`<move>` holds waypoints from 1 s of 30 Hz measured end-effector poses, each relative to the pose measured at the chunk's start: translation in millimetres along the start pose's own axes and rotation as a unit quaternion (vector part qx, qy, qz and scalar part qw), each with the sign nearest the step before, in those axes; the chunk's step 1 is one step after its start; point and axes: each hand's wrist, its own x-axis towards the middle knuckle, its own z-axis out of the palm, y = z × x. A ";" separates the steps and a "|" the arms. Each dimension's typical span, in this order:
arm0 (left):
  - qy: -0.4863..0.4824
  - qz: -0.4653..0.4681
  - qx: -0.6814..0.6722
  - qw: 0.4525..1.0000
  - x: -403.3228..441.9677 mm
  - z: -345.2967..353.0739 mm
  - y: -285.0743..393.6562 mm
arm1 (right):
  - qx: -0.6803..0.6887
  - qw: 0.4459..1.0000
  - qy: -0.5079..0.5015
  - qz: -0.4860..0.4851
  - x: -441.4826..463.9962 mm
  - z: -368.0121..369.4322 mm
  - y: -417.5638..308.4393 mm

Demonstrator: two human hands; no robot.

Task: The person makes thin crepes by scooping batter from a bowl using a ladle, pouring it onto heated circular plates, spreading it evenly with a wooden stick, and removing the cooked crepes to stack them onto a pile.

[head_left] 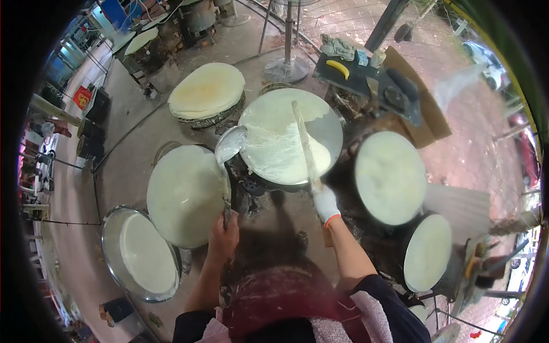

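Observation:
My bare left hand (pixel 224 235) is closed around the handle of a ladle (pixel 231 143), whose batter-smeared bowl hangs by the left rim of the middle griddle. In its white glove, my right hand (pixel 326 204) grips a long flat wooden spreader (pixel 304 137). The spreader's blade lies across that griddle, over pale wet batter (pixel 274 151). Batter covers most of the surface, while a grey patch of griddle (pixel 327 132) shows at the right. Left of the ladle, a thin round pancake (pixel 184 197) covers another griddle.
A metal basin (pixel 108 246) of batter stands at lower left. Behind is a stack of pancakes (pixel 207 90). Two more pancake-covered griddles, one nearer (pixel 428 252) and one farther (pixel 390 177), are on the right. A dark table (pixel 357 86) holds a yellow banana-shaped object (pixel 338 68). A fan stand (pixel 287 34) is behind.

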 end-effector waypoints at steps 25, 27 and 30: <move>0.033 -0.262 -0.239 0.934 19.6 36.8 127.1 | -0.300 0.944 0.032 -0.134 199.9 -117.8 -50.0; 0.018 -0.277 -0.223 0.934 17.4 39.9 130.4 | -0.282 0.940 0.055 -0.182 196.0 -107.0 -82.2; 0.035 -0.301 -0.252 0.919 20.2 51.6 128.1 | -0.186 0.923 0.051 -0.333 159.3 -78.6 -75.6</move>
